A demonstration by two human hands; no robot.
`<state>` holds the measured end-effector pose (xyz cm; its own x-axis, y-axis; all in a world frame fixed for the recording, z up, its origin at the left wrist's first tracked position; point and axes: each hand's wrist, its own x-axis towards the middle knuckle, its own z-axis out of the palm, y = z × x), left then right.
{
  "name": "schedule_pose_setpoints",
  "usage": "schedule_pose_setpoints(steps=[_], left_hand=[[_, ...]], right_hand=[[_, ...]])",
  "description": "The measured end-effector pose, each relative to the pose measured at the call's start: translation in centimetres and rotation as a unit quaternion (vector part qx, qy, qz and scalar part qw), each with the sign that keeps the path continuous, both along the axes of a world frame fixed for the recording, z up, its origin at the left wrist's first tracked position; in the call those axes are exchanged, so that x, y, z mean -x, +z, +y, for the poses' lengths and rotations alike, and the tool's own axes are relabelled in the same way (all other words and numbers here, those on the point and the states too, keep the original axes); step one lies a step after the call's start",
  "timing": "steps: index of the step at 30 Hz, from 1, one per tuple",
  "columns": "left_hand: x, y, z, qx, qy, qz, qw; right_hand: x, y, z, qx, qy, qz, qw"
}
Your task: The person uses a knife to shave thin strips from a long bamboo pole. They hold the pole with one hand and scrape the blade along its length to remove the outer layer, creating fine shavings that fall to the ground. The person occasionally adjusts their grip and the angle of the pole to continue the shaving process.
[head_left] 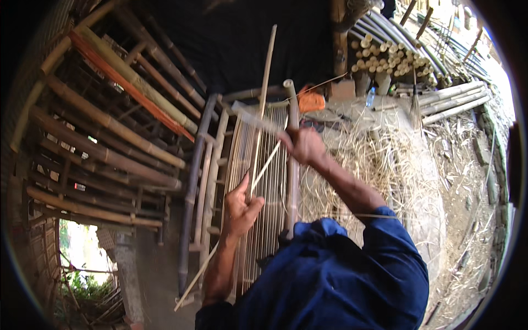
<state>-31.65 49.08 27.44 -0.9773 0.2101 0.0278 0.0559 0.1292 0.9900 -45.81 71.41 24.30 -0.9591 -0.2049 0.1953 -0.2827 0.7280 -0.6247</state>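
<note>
My left hand [242, 210] is closed around pale bamboo strips, with its thumb and fingers wrapped over them. One long bamboo strip [267, 71] runs up from this hand toward the dark cloth. A second, thinner strip [269, 160] slants from near my right wrist through the left hand, and its tail comes out low on the left. In my right hand [307, 146], closed as a fist, is a knife; its broad blade [256, 117] is smeared by motion and crosses the long strip. Both hands are above a bamboo bench [293, 181] topped with narrow parallel slats.
Bamboo frames [115, 154] are stacked along the left side. Pale shavings [374, 170] cover the ground to the right. Farther back are an orange bag [312, 100], a water bottle [370, 97], a broom [415, 110] and piled bamboo poles [385, 58].
</note>
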Motion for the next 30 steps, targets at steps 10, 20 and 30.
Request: schedule_pose_setpoints(steps=[10, 20, 30], left_hand=[[-5.1, 1.2, -1.6, -0.033, 0.006, 0.065, 0.997], [-5.3, 2.1, -2.3, -0.005, 0.017, 0.084, 0.996], [-10.9, 1.0, -4.1, -0.029, 0.022, 0.027, 0.999]], right_hand=[[6.0, 2.9, 1.6, 0.040, -0.046, 0.075, 0.995], [3.9, 4.7, -1.0, 0.043, 0.022, 0.089, 0.995], [13.6, 10.8, 6.6, 0.036, -0.083, 0.115, 0.989]])
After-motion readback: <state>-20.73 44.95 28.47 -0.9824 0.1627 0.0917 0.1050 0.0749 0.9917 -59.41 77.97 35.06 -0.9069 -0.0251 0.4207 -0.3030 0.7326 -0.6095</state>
